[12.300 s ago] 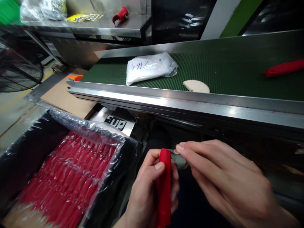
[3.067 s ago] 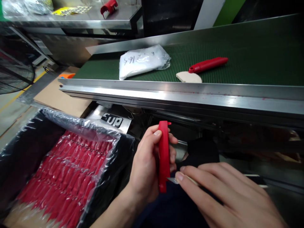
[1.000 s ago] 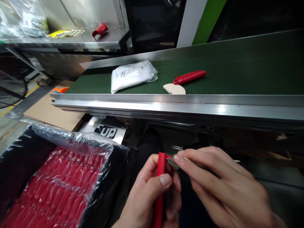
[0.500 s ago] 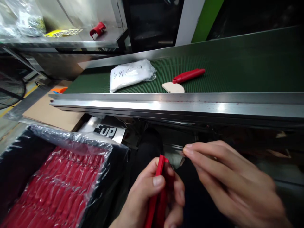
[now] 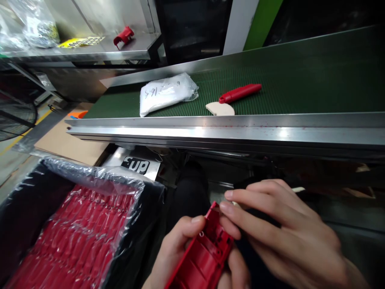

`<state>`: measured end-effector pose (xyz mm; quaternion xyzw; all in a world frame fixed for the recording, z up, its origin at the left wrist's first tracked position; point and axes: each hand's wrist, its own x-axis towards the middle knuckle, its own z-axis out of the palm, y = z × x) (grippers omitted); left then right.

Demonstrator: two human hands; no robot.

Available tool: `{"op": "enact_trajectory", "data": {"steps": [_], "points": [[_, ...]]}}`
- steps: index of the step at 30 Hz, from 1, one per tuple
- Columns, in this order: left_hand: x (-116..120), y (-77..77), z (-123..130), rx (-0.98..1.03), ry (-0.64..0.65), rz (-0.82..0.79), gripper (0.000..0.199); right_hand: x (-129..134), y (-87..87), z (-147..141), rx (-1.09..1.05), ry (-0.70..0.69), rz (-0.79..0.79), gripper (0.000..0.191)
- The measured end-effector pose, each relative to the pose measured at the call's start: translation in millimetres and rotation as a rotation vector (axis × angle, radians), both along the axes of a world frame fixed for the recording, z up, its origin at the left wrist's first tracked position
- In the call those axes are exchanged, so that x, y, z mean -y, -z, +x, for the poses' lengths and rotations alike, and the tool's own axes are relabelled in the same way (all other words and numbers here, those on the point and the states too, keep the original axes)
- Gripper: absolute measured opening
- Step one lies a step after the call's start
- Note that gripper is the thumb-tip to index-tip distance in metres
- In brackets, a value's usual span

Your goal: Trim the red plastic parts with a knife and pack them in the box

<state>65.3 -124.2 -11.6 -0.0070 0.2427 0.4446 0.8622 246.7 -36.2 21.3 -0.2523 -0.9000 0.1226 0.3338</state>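
A red plastic housing (image 5: pixel 200 257) lies tilted in my left hand (image 5: pixel 177 249), its hollow ribbed inside facing up and a small ring showing near its edge. My right hand (image 5: pixel 288 224) reaches over the housing's upper end with its fingertips pressed together. A pale thin piece (image 5: pixel 297 189) sticks out behind the right fingers, and a bit of pale material shows near the fingertips; most of it is hidden. On the green belt are a red handle-shaped part (image 5: pixel 240 93) and a cream curved piece (image 5: pixel 221 108).
A white plastic-wrapped packet (image 5: pixel 165 94) rests on the belt (image 5: pixel 300 88), behind its metal rail (image 5: pixel 195 130). At lower left stands a lined box (image 5: pixel 90 172) of red parts. A metal table (image 5: pixel 99 54) holds a red clip-like part (image 5: pixel 124 36).
The red housing has turned from edge-on to show its open inside. My right hand has moved left and closer to it, and the pale piece has come into view.
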Motion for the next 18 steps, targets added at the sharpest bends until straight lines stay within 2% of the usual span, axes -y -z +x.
{"op": "enact_trajectory", "data": {"steps": [4,8,11,13,16,18], "points": [[1.2,1.1,-3.8,-0.01,0.018,-0.038,0.049,-1.5,4.7,2.8,0.002,-0.018,0.026,0.038],[-1.5,-11.6,-9.9,-0.144,-0.053,-0.129,0.026,-5.3,7.8,3.5,-0.002,-0.053,0.045,0.037],[-5.6,-19.0,-9.7,-0.119,-0.071,-0.113,0.025,-9.3,5.9,4.9,-0.021,-0.072,0.086,0.033],[-9.2,-17.9,-7.0,-0.063,0.021,-0.035,0.033,-12.4,3.0,8.3,-0.011,-0.047,0.114,0.031],[-14.2,-10.4,-1.3,0.042,0.22,0.111,0.044,-15.4,-1.6,14.6,-0.051,0.117,0.114,0.039],[-15.4,-6.4,2.7,0.105,0.228,0.136,0.045,-14.7,-3.7,16.5,-0.083,0.18,0.101,0.047]]}}
